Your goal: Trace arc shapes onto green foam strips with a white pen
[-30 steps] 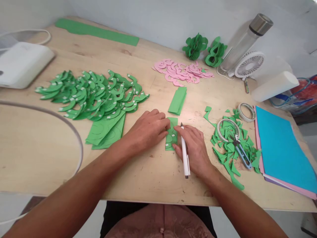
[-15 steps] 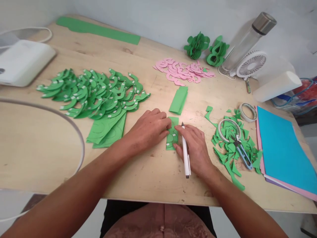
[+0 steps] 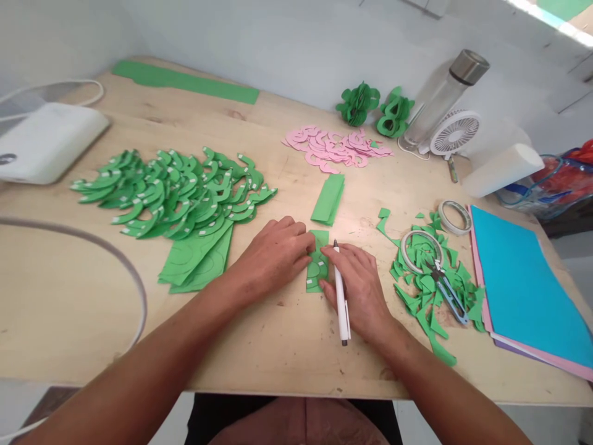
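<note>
On the table in front of me lies a small green paper strip (image 3: pixel 317 285) with drawn curves and a curved cutout bearing white tape bits on it. My left hand (image 3: pixel 281 252) is closed at its left edge, fingers curled and thumb against the paper. A white pen (image 3: pixel 341 303) rests in my right hand (image 3: pixel 359 281), tip pointing away from me, while the thumb and fingertips touch the strip's right edge. Just beyond lies a folded green paper (image 3: pixel 328 199). Left of my left hand, green sheets with drawn curves (image 3: pixel 199 256) lie beneath a pile of green curved cutouts (image 3: pixel 185 191).
To the right are green scraps (image 3: pixel 424 300) with a tape roll (image 3: pixel 454 217) and blue-handled snips (image 3: pixel 450 296), beside coloured paper sheets (image 3: pixel 532 278). Behind lie pink cutouts (image 3: pixel 336 148), green paper ornaments (image 3: pixel 359 104), a bottle (image 3: pixel 435 102) and a fan (image 3: pixel 456 133). A cable (image 3: pixel 125 266) loops at left.
The view has tipped upward, so everything sits lower in the picture and more wall shows. Both hands stay at the strip with little visible movement, and the pen is still in the right hand.
</note>
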A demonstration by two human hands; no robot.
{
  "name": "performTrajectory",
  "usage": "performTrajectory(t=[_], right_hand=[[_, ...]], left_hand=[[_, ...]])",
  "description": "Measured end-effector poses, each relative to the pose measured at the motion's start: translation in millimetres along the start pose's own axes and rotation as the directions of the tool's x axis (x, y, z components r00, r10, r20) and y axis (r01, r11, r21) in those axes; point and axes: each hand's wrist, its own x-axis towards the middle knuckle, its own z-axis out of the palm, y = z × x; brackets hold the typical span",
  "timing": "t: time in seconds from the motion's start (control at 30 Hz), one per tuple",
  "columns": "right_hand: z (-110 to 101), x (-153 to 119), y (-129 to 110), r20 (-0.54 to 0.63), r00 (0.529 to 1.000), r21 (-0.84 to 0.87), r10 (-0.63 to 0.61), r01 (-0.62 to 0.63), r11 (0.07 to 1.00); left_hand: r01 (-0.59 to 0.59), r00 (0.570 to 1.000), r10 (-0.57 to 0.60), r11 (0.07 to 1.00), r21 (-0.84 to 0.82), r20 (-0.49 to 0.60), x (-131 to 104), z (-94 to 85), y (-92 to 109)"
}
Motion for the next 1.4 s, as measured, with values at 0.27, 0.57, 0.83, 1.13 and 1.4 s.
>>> performTrajectory(t=[0.27, 0.57, 0.83, 1.13, 1.4], right_hand=[[1.2, -0.2, -0.6, -0.007, 1.0, 0.013, 0.005, -0.005, 1.0], [2.3, -0.6, -0.3, -0.026, 1.0, 0.025, -0.005, 0.006, 1.0], [1.8, -0.2, -1.4, -0.01, 1.0, 0.02, 0.007, -0.007, 1.0], [2.3, -0.6, -0.3, -0.008, 1.0, 0.011, 0.002, -0.001, 1.0], [1.7, -0.5, -0.7, 0.003, 1.0, 0.006, 0.011, -0.011, 1.0]], left_hand=[[-0.002, 1.0, 0.002, 1.0, 0.009, 0.005, -0.8, 2.4, 0.6], [-0.005, 1.0, 0.005, 0.999, 0.04, 0.003, -0.1, 2.8, 1.4], [-0.003, 1.0, 0.003, 0.999, 0.032, -0.002, -1.8, 1.2, 1.9], [0.005, 1.0, -0.005, 1.0, 0.029, 0.014, -2.6, 3.1, 0.7], [0.0, 1.0, 0.001, 0.999, 0.042, -0.008, -1.7, 1.9, 1.9]])
